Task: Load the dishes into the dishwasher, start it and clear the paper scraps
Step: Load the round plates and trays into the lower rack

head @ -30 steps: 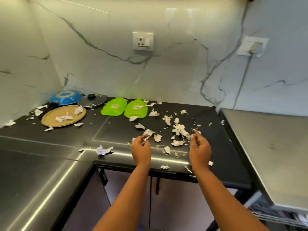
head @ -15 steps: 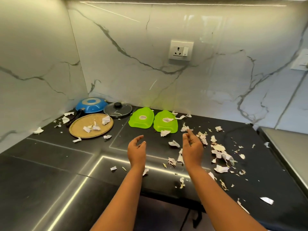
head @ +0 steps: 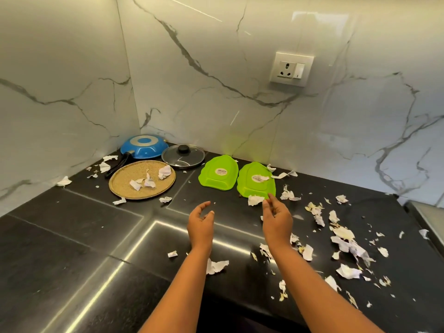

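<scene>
— Black bench (head: 72, 236): where are the paper scraps (head: 346, 271) lying?
— Mostly lying right, some on the woven tray (head: 134, 171). The left hand (head: 200, 223) and right hand (head: 276, 218) are hovering loosely spread, holding nothing, near two green dishes (head: 211, 182).

Bright, even light falls from above. A strip light glares in long streaks across the glossy black bench (head: 72, 236), and the marble wall (head: 216, 68) shows soft reflections. Straight lines bow near the edges; focus is fairly sharp throughout.

pan (head: 144, 146) behind tray (head: 125, 186) — lid (head: 183, 156) right
</scene>
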